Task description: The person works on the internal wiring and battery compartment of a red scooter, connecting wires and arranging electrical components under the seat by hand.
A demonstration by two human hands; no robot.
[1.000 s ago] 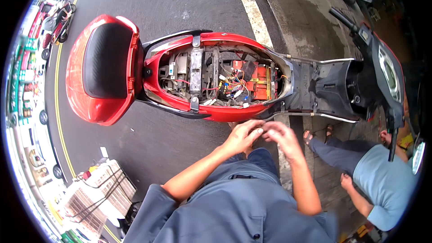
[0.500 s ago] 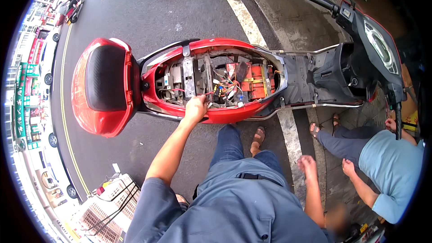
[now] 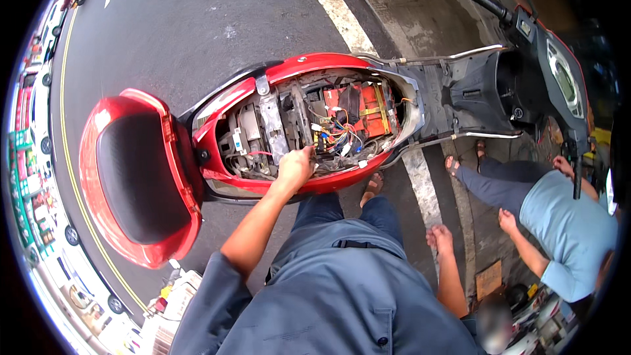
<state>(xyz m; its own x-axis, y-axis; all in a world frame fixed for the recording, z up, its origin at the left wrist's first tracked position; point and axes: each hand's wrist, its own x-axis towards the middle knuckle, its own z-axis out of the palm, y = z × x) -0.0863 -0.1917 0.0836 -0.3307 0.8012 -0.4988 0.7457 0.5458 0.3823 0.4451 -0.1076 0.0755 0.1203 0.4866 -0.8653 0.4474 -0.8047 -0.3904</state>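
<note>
My left hand [image 3: 296, 168] reaches over the near rim of a red electric scooter's open seat compartment [image 3: 309, 189]. Its fingers are closed, and what they pinch, if anything, is too small to make out. Close to it run a short red wire [image 3: 261, 153] and a grey metal crossbar [image 3: 271, 121]. Right of the hand lies a tangle of coloured wires [image 3: 338, 135] with small connectors, beside red battery blocks [image 3: 374, 106]. My right hand [image 3: 442, 239] hangs away from the scooter, its fingers curled in; whatever they hold, if anything, is hidden.
The hinged seat [image 3: 141, 177] is tipped back at the left. Handlebars [image 3: 559, 79] and the footboard [image 3: 437, 105] extend rightward. Another person in a light blue shirt [image 3: 568, 223] is at the right. Parked cars [image 3: 82, 263] line the road's far left.
The view has shifted and turned, so the seat sits lower and further left. My left hand stays at the compartment's near rim. My right hand remains curled beside me.
</note>
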